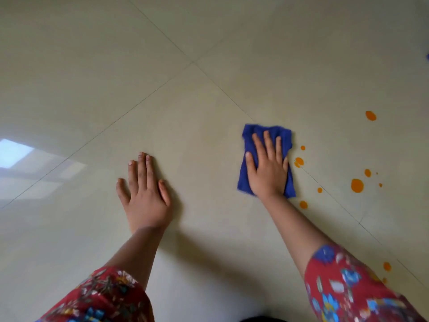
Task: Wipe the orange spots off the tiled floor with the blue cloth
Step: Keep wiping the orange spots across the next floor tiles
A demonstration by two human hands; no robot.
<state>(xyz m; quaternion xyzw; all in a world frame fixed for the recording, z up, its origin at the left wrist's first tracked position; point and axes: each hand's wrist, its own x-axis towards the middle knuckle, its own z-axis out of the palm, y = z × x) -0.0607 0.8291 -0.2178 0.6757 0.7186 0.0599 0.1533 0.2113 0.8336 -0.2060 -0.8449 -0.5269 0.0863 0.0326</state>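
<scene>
Head view: R hand (267,168) lies palm-down on the blue cloth (247,141), grip apart w/ fingers straight and spread, pressing on the cloth, not curled round it. Cloth is folded to a rough rectangle, flat on the tiled floor (209,101), right of centre; its edges look a bit blurred. L hand (145,194) is flat on bare tile well left of the cloth, grip apart too, fingers straight, holding nothing. Orange spots are all to the right of the cloth: one (299,161) just beside its right edge near the little finger, a tiny one (303,148) above that, one (303,204) just below-right of the cloth's near corner, the biggest (357,185) farther right w/ small dots round it, one (370,115) higher up, and one (387,266) near the right sleeve (348,287). Both sleeves are red w/ a floral print; left sleeve (104,298) is at the bottom edge. Thin grout lines cross at (192,62). A pale window reflection (14,152) shines on the tile at far left.
</scene>
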